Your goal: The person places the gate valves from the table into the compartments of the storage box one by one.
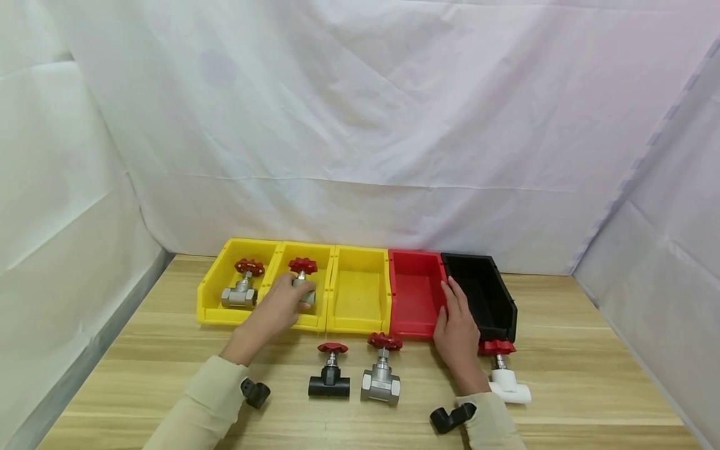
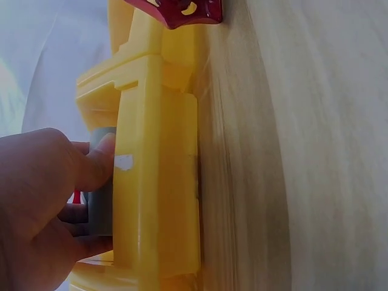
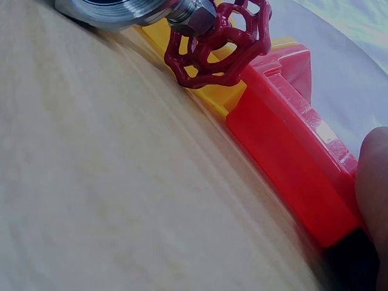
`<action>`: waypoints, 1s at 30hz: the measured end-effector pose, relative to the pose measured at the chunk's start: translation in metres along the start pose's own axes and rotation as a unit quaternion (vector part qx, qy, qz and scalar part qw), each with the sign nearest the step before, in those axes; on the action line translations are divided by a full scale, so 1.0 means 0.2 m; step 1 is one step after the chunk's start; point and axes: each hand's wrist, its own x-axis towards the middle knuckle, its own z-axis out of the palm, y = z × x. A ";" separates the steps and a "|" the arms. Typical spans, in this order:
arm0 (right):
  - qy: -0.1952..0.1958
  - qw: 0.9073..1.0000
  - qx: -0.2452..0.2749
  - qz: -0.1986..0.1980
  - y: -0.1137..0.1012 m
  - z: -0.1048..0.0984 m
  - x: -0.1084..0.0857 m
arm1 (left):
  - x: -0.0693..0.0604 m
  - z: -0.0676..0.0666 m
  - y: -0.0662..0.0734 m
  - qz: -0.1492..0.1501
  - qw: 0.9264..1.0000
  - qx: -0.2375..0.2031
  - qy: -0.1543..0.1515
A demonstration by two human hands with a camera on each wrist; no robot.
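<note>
In the head view my left hand (image 1: 279, 304) grips a grey valve (image 1: 307, 296) with a red handwheel (image 1: 303, 265) inside the second yellow bin (image 1: 310, 322) from the left. The left wrist view shows my thumb and fingers around its grey body (image 2: 102, 209), behind the bin's front wall (image 2: 136, 182). My right hand (image 1: 458, 331) rests with extended fingers at the join of the red bin (image 1: 416, 325) and the black bin (image 1: 495, 333). At the edge of the right wrist view part of that hand (image 3: 373, 188) touches the red bin (image 3: 291, 170).
A metal valve (image 1: 240, 294) lies in the leftmost yellow bin. In front of the bins stand a black valve (image 1: 329, 381), a larger metal valve (image 1: 381, 382) and, right of my right hand, a white valve (image 1: 508, 386). A white curtain (image 1: 360, 125) hangs behind.
</note>
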 end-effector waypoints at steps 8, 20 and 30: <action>0.002 1.000 0.002 -0.007 -0.01 0.01 0.00 | 0.02 0.01 -0.02 -0.014 1.000 -0.006 -0.022; -0.001 1.000 0.004 -0.004 -0.03 0.00 0.01 | 0.03 0.05 -0.03 -0.025 0.999 -0.012 -0.033; -0.001 1.000 0.004 -0.002 -0.03 0.00 0.01 | 0.04 0.05 -0.03 -0.031 0.999 -0.023 -0.038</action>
